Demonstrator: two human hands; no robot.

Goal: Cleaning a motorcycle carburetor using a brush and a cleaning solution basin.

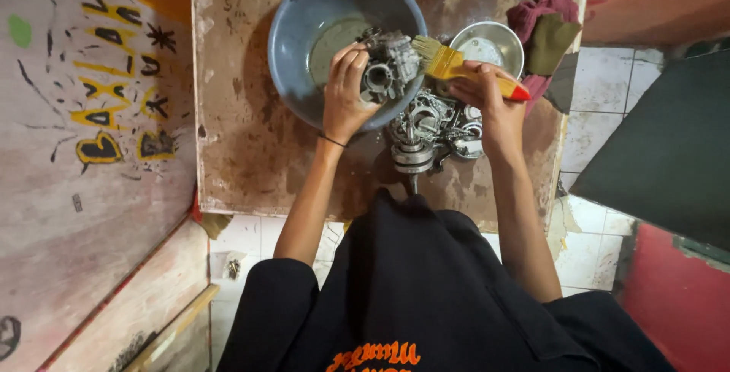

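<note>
My left hand [346, 87] grips a grey metal carburettor-like part [389, 66] and holds it over the blue-grey plastic basin [304, 14]. My right hand [487, 98] holds a paintbrush [456, 68] with a yellow handle and a red tip. Its bristles touch the right side of the part. The basin holds a little murky liquid. Below the basin's right rim lies a cluster of other grey metal engine parts [430, 132] on the stained board [243, 144].
A small shiny metal bowl [490, 45] stands right of the basin. Maroon and olive rags [544, 26] lie at the board's back right corner. A painted wall runs along the left, tiled floor lies below, and a dark panel [669, 151] sits to the right.
</note>
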